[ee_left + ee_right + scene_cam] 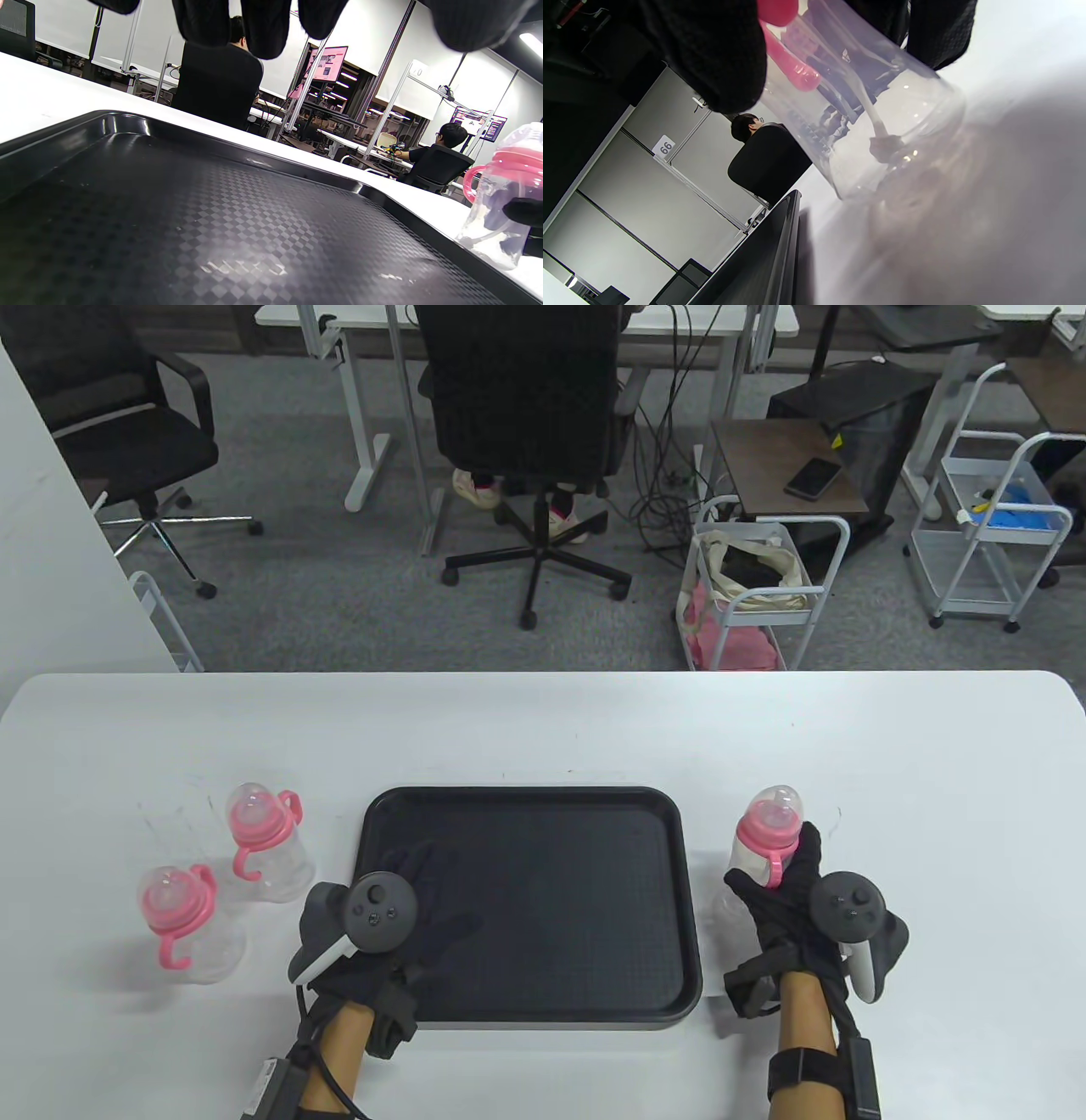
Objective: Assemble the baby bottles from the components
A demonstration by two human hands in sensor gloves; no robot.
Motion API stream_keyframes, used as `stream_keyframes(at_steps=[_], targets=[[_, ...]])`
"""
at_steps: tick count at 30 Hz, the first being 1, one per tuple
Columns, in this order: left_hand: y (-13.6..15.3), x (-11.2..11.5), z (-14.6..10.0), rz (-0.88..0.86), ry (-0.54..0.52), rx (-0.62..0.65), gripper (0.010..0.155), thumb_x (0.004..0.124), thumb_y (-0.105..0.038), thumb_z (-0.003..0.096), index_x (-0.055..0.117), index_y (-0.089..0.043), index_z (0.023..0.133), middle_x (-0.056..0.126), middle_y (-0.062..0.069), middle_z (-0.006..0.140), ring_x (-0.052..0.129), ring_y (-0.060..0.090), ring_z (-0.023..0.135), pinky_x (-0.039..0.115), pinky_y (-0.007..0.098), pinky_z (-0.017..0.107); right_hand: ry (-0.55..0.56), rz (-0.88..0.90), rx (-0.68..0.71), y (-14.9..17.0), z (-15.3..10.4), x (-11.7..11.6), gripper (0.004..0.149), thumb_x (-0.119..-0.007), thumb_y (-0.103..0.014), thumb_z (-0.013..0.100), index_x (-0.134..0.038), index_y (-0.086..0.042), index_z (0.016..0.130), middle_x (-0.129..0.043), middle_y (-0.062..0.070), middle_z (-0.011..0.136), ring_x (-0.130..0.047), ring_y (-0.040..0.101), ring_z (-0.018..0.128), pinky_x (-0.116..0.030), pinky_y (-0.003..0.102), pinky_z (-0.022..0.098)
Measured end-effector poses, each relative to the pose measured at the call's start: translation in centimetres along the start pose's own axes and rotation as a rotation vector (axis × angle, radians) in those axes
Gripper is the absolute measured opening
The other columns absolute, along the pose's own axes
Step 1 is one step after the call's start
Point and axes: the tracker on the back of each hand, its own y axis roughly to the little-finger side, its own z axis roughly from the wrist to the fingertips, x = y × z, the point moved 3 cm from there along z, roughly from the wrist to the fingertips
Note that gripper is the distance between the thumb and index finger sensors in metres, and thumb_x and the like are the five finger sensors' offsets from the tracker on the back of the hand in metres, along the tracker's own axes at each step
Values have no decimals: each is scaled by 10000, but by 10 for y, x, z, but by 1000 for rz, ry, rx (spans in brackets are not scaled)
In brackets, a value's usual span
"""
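A clear baby bottle [761, 836] with a pink collar and handles stands on the white table right of the black tray [543, 984]. My right hand [785, 891] grips its body; in the right wrist view my fingers [721, 55] wrap the clear bottle [882, 123] with a straw inside. It also shows in the left wrist view [502, 190]. Two more assembled bottles stand left of the tray, one farther [263, 836], one nearer [182, 920]. My left hand [407, 908] rests flat on the tray's left part, holding nothing; its fingertips [263, 29] hang over the tray floor [212, 212].
The tray holds no parts. The table's far edge [543, 674] is well behind the tray. Office chairs, desks and carts stand on the floor beyond the table.
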Motion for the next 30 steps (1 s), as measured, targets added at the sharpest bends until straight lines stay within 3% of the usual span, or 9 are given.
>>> stream_keyframes(at_steps=[5,13,18,26,30], targets=[[-1,1,0,-9,2,8,872,659,-749,499,408,-304,1206,478,77,1268,512,466,1162,419,765,749,-18,-13,-12,2,-9,5,1015,-923,-358,511,-134,-101,1095,-396,118,1170,-630,420,1064,-680,572,721],[-1,-1,0,-14,-6,18,873,658,-750,498,404,-308,1207,478,78,1268,512,466,1163,418,765,749,-10,-20,-32,2,-22,15,1017,-938,-373,498,-176,-88,1107,-429,138,1167,-637,425,1060,-674,581,722],[-1,-1,-1,-16,-11,19,871,657,-750,499,407,-307,1206,484,75,1268,510,465,1164,414,766,750,-17,-76,-16,-8,-32,22,1051,-934,-412,493,-161,-62,1113,-388,181,1174,-574,465,1078,-567,675,731],[0,-2,-3,59,-13,-10,869,659,-751,499,377,-342,1212,411,73,1286,398,469,1180,339,782,740,35,-148,59,-36,-57,57,1030,-908,-447,512,-187,-37,1123,-324,243,1174,-464,533,1080,-439,762,712],[-2,-1,-4,100,-13,-10,865,659,-755,496,372,-363,1211,385,68,1292,355,475,1179,313,789,733,73,-302,165,-66,-72,75,980,-885,-462,527,-227,-69,1139,-339,222,1182,-450,538,1078,-420,772,705]])
